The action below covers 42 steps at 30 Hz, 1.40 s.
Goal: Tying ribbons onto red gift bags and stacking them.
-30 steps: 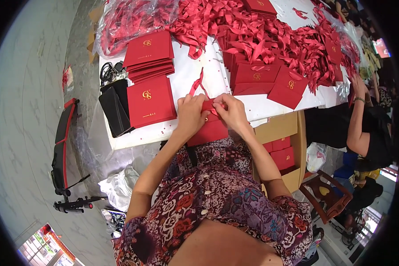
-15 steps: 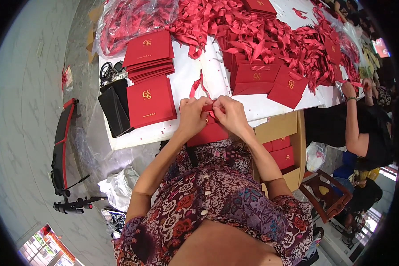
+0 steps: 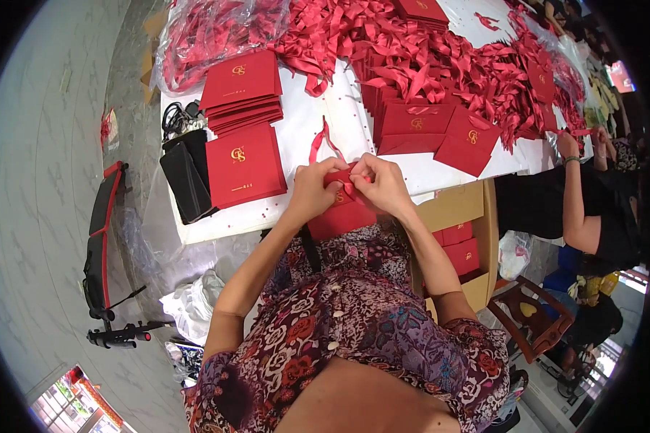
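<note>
A red paper gift bag (image 3: 341,219) with gold print rests at the table's front edge, in front of my body. My left hand (image 3: 315,189) grips the bag's upper edge, thumb on the near face. Opposite it, my right hand (image 3: 381,185) pinches a red ribbon (image 3: 348,189) at the top of the bag, its fingertips close to the left thumb. Another length of ribbon (image 3: 325,137) loops up from behind the bag onto the white cloth. Flat red bags (image 3: 247,164) lie stacked left of my hands.
Red bags with ribbons (image 3: 414,130) stand in rows beyond my right hand, near a large heap of loose ribbon (image 3: 397,50). A black pouch (image 3: 186,177) lies at the left corner. Below right is a cardboard box (image 3: 451,209) holding red bags. A co-worker's arm (image 3: 576,195) reaches in at right.
My right hand has pulled slightly away from the left, and more of the ribbon and the bag's top edge shows between them. The left hand has barely moved.
</note>
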Each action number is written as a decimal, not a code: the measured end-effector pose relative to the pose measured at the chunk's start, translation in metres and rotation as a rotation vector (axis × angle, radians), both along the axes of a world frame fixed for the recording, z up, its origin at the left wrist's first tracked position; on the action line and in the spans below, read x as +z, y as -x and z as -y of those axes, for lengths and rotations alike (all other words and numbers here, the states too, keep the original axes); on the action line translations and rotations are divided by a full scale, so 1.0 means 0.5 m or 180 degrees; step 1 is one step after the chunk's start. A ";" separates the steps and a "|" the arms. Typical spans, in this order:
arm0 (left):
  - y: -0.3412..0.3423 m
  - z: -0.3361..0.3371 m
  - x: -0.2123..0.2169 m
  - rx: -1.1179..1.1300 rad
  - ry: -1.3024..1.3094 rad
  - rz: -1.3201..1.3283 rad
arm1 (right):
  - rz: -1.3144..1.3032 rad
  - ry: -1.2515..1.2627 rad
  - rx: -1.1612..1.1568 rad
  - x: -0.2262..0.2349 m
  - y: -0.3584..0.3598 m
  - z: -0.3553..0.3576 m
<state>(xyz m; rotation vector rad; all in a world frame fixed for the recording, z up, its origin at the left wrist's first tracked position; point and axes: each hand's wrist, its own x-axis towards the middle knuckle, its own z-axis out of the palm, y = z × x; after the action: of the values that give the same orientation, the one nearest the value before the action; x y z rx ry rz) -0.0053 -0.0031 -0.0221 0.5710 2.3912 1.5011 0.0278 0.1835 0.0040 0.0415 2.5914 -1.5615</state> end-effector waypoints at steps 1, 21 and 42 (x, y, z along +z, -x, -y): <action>-0.004 -0.005 0.017 -0.0006 0.0003 -0.0001 | -0.0001 0.0003 -0.0006 -0.003 -0.002 0.004; -0.017 -0.009 0.041 0.0065 0.0759 -0.0947 | -0.0820 -0.0581 0.0150 -0.020 -0.018 0.011; -0.028 -0.005 0.057 -0.0464 0.0770 -0.2129 | 0.0489 0.0430 0.1561 -0.016 0.063 -0.076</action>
<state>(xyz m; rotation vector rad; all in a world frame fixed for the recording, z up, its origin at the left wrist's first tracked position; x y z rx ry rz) 0.0088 -0.0004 0.0064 1.3184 2.8605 1.0392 -0.0037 0.2216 -0.0039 -0.4331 2.1535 -1.4705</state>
